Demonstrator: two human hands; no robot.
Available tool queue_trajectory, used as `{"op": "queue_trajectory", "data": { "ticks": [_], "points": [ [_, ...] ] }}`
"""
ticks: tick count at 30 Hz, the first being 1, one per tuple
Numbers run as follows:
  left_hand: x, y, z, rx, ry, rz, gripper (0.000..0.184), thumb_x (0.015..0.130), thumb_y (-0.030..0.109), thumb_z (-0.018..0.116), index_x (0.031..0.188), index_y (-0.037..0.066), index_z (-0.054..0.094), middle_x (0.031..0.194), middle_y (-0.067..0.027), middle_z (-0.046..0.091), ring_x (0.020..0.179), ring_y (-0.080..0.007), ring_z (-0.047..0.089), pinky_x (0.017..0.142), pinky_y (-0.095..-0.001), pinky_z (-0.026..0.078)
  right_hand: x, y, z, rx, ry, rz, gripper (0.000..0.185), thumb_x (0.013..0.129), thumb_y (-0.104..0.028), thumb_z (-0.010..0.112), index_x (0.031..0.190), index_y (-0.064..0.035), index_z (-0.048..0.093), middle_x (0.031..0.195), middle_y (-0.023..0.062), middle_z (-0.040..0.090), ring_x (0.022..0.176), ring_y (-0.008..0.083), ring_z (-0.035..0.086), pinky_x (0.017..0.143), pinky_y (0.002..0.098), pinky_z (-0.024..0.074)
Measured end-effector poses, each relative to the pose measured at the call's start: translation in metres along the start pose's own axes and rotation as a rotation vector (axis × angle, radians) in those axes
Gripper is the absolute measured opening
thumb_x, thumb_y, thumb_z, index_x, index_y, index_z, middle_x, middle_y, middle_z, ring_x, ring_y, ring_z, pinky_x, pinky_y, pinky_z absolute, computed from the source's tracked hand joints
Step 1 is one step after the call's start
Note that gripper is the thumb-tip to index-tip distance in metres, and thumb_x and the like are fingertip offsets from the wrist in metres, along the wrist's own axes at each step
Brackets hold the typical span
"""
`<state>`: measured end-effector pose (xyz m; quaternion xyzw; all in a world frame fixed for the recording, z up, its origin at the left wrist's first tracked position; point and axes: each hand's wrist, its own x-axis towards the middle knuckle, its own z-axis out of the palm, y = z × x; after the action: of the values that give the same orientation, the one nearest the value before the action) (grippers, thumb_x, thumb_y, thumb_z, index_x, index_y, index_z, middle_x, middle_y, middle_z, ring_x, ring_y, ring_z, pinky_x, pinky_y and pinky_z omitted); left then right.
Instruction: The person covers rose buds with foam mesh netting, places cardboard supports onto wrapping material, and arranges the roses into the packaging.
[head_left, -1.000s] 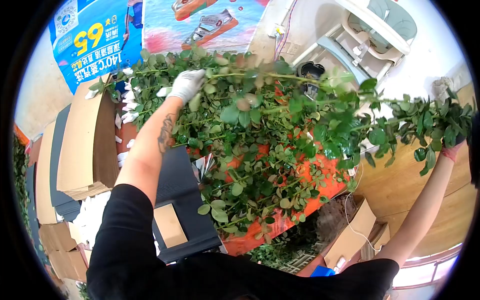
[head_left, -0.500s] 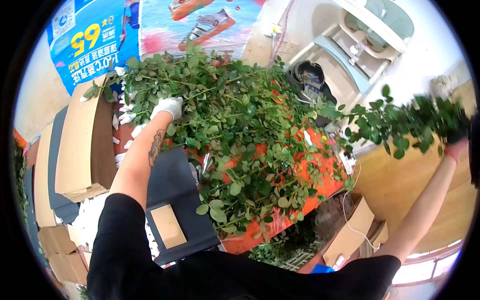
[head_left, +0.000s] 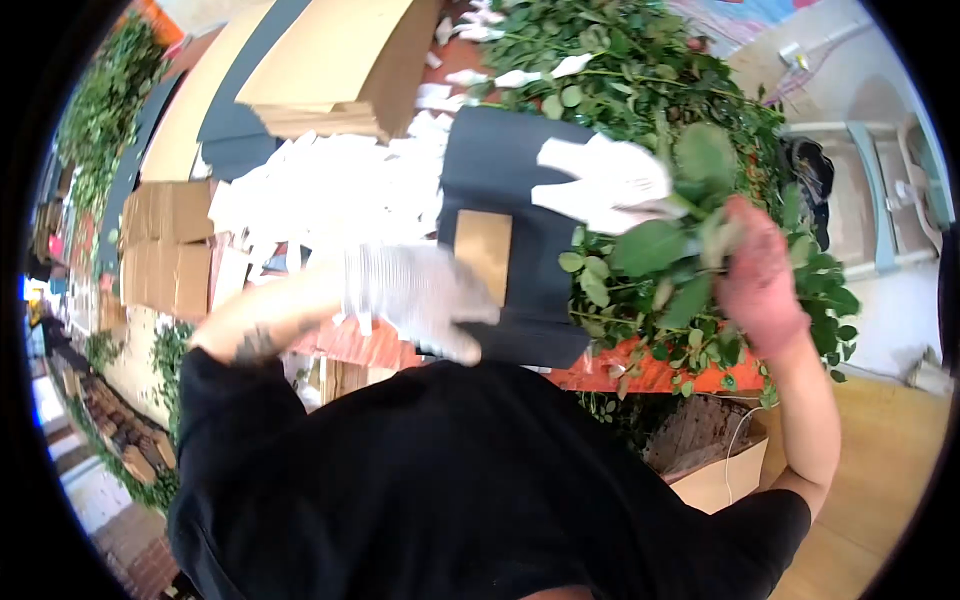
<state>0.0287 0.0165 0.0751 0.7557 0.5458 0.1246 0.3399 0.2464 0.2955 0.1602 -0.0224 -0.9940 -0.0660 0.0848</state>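
Observation:
My left hand (head_left: 425, 300), in a white glove, is over the front left edge of the dark board (head_left: 540, 345), its fingers apart and nothing seen in them. A reddish glove covers my right hand (head_left: 762, 275), closed around leafy green stems (head_left: 680, 250) to the right of the board. White-wrapped flower heads (head_left: 610, 180) at the left end of these stems lie over the board. A small tan cardboard piece (head_left: 483, 255) rests on the board. More leafy stems (head_left: 620, 60) are heaped behind.
White wrappers (head_left: 330, 195) spread left of the board. Stacked cardboard sheets (head_left: 330, 60) stand at the back left, near brown boxes (head_left: 165, 245). A pale high chair (head_left: 880, 190) is at the right, and an open carton (head_left: 720, 480) sits below the table.
The view has swung left and down. My left hand has left the stem pile and come near my body. My right hand has come in from the far right with stems, whose wrapped heads now show.

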Motion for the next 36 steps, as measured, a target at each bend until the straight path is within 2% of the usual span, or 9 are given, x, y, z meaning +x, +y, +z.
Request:
{"op": "queue_trajectory", "data": {
  "ticks": [2, 6, 10, 13, 16, 20, 21, 25, 36],
  "points": [
    [-0.012, 0.015, 0.038, 0.03, 0.085, -0.094, 0.049, 0.081, 0.038, 0.059, 0.117, 0.004, 0.055, 0.109, -0.0152, 0.059, 0.104, -0.0314, 0.056, 0.09, -0.0417, 0.044, 0.018, -0.041, 0.021, -0.417, -0.292, -0.207, 0.049, 0.078, -0.016, 0.051, 0.125, -0.0002, 0.049, 0.121, 0.0171, 0.052, 0.11, 0.0266, 0.052, 0.096, 0.0345, 0.0401],
    [-0.02, 0.017, 0.077, 0.008, 0.369, -0.264, 0.056, 0.079, 0.034, 0.063, 0.124, 0.004, 0.049, 0.11, -0.0156, 0.056, 0.109, -0.032, 0.053, 0.095, -0.0426, 0.04, 0.032, -0.085, 0.07, -0.114, -0.492, -0.093, 0.045, 0.08, -0.013, 0.051, 0.124, -0.0039, 0.049, 0.115, 0.0169, 0.053, 0.099, 0.0289, 0.056, 0.087, 0.038, 0.0441],
    [-0.023, 0.019, 0.091, -0.051, 0.481, -0.322, 0.055, 0.078, 0.03, 0.066, 0.124, 0.003, 0.051, 0.117, -0.0164, 0.056, 0.112, -0.0325, 0.052, 0.098, -0.0418, 0.039, 0.045, -0.094, 0.119, -0.058, -0.543, 0.007, 0.049, 0.08, -0.022, 0.055, 0.125, -0.004, 0.048, 0.118, 0.0175, 0.051, 0.104, 0.0301, 0.052, 0.09, 0.0414, 0.0419],
    [-0.033, 0.006, 0.069, -0.346, 0.476, -0.31, 0.05, 0.077, 0.024, 0.067, 0.121, 0.003, 0.054, 0.123, -0.0171, 0.054, 0.114, -0.033, 0.05, 0.099, -0.0411, 0.038, 0.028, -0.092, 0.182, 0.023, -0.488, -0.021, 0.077, 0.075, -0.044, 0.064, 0.132, 0.0019, 0.039, 0.132, 0.0233, 0.04, 0.125, 0.0382, 0.036, 0.105, 0.0465, 0.0291],
    [-0.023, -0.029, 0.073, 0.003, 0.927, -0.434, 0.043, 0.078, 0.025, 0.064, 0.118, 0.009, 0.058, 0.114, -0.0134, 0.057, 0.104, -0.034, 0.055, 0.089, -0.0418, 0.044, 0.002, -0.079, 0.174, 0.115, -0.422, -0.009, 0.082, 0.075, -0.046, 0.064, 0.132, 0.0054, 0.035, 0.136, 0.0258, 0.036, 0.129, 0.0412, 0.032, 0.108, 0.0458, 0.026],
    [0.007, -0.058, 0.074, 0.091, 0.824, -0.449, 0.044, 0.079, 0.025, 0.063, 0.12, 0.01, 0.057, 0.112, -0.0132, 0.058, 0.104, -0.032, 0.055, 0.09, -0.0404, 0.042, 0.018, -0.067, 0.094, 0.456, -0.427, 0.189, 0.069, 0.076, -0.044, 0.065, 0.127, -0.0024, 0.046, 0.129, 0.018, 0.047, 0.121, 0.0348, 0.044, 0.109, 0.0444, 0.0249],
    [0.012, -0.062, 0.076, 0.042, 0.742, -0.456, 0.043, 0.08, 0.023, 0.064, 0.119, 0.009, 0.057, 0.11, -0.0134, 0.058, 0.101, -0.0317, 0.055, 0.086, -0.04, 0.044, 0.005, -0.063, 0.106, 0.369, -0.214, 0.116, 0.057, 0.076, -0.043, 0.064, 0.123, -0.0105, 0.053, 0.121, 0.0108, 0.053, 0.114, 0.0274, 0.05, 0.101, 0.0413, 0.0343],
    [0.027, -0.085, 0.068, 0.004, 0.752, -0.462, 0.031, 0.087, 0.02, 0.058, 0.114, 0.006, 0.059, 0.095, -0.0146, 0.061, 0.09, -0.0312, 0.059, 0.079, -0.0406, 0.046, 0.009, -0.09, 0.13, 0.171, -0.195, -0.04, 0.044, 0.078, -0.038, 0.061, 0.117, -0.0175, 0.057, 0.116, 0.0043, 0.055, 0.101, 0.0195, 0.057, 0.077, 0.0298, 0.0448],
    [0.022, -0.086, 0.058, -0.267, 0.661, -0.482, 0.029, 0.091, 0.021, 0.054, 0.111, 0.001, 0.06, 0.092, -0.0152, 0.063, 0.084, -0.0301, 0.062, 0.075, -0.037, 0.048, 0.011, -0.102, 0.167, 0.267, -0.318, -0.268, 0.032, 0.078, -0.011, 0.052, 0.11, -0.0103, 0.057, 0.08, 0.002, 0.058, 0.075, 0.0215, 0.059, 0.06, 0.0351, 0.0422]
  ]
}}
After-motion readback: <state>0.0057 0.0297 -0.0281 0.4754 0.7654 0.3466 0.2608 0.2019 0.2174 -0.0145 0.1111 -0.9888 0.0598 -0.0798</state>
